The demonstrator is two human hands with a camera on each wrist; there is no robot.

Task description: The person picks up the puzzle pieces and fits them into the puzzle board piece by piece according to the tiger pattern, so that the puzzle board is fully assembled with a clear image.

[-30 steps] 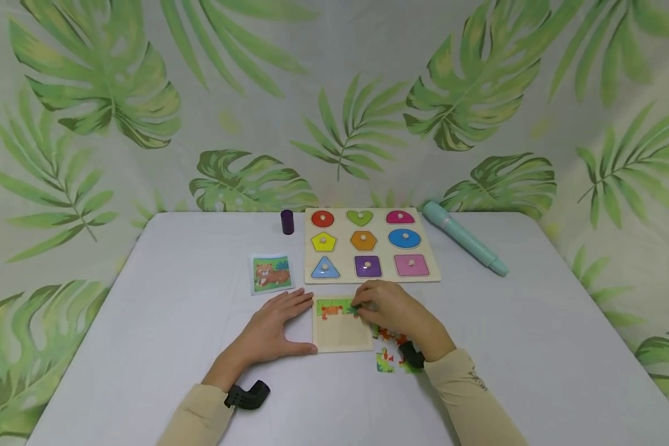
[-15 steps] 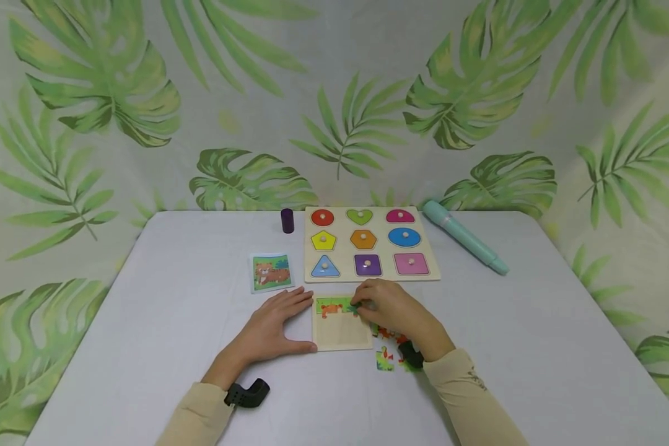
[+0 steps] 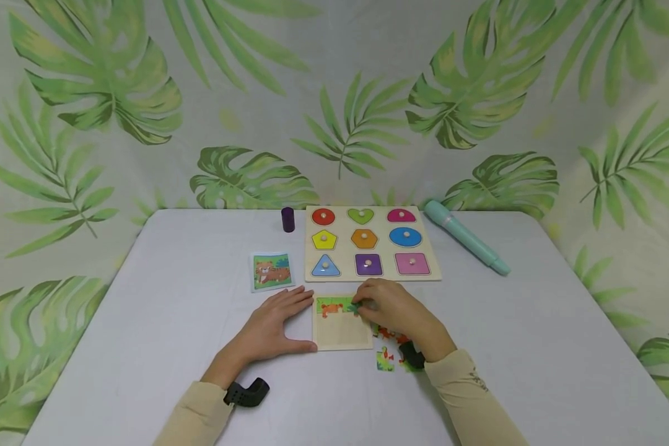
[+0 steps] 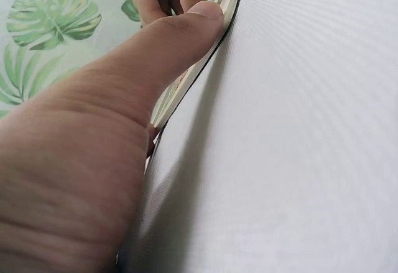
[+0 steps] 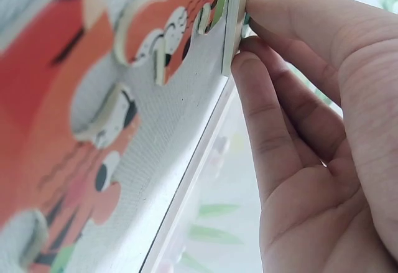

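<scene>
A small square wooden puzzle board [image 3: 342,334] lies on the table, with green and orange animal pieces [image 3: 331,307] along its top row. My left hand [image 3: 270,328] is spread at its left side, thumb and fingertips touching the edge; in the left wrist view the thumb [image 4: 202,18] rests against the rim. At the board's top right corner, my right hand [image 3: 393,310] pinches a green puzzle piece [image 3: 354,307], mostly covered by the fingers. Loose puzzle pieces [image 3: 385,359] lie right of the board, partly under the right wrist. Up close, the right wrist view shows orange striped pieces [image 5: 93,186].
A picture card of a brown animal [image 3: 272,272] lies behind the left hand. Farther back are a wooden board of knobbed colour shapes [image 3: 342,254], a dark purple cylinder [image 3: 288,220] and a mint-green pen-shaped stick [image 3: 468,238]. Leafy cloth [image 3: 345,124] hangs behind the table.
</scene>
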